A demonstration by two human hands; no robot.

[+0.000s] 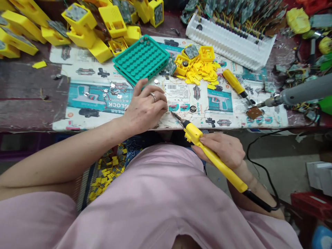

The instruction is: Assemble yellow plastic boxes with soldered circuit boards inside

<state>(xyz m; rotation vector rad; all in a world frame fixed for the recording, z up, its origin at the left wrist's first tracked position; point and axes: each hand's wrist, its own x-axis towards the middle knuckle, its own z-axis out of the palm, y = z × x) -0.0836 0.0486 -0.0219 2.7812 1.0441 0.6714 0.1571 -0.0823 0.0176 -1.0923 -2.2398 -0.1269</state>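
My right hand (pixel 223 148) is wrapped round a yellow soldering iron (pixel 215 157). The iron's metal tip points up and left, close to the fingertips of my left hand (pixel 147 105). That hand lies over the printed cardboard (pixel 109 116) with its fingers curled inward; whatever they hold, if anything, is hidden beneath them. A ring is on one finger. Just beyond the hand is a green ribbed tray (pixel 141 58). A small round metal part (pixel 193 108) sits right of the iron's tip, and small shiny discs (pixel 114 88) lie to the left.
Yellow plastic housings (pixel 111 20) crowd the back left. Small yellow pieces (pixel 199 72) are heaped behind the iron. A white ribbed rack (pixel 228 41) holds wired parts. At right are a yellow-handled screwdriver (pixel 234 83), a grey tool (pixel 298 91) and a black cord (pixel 259 166).
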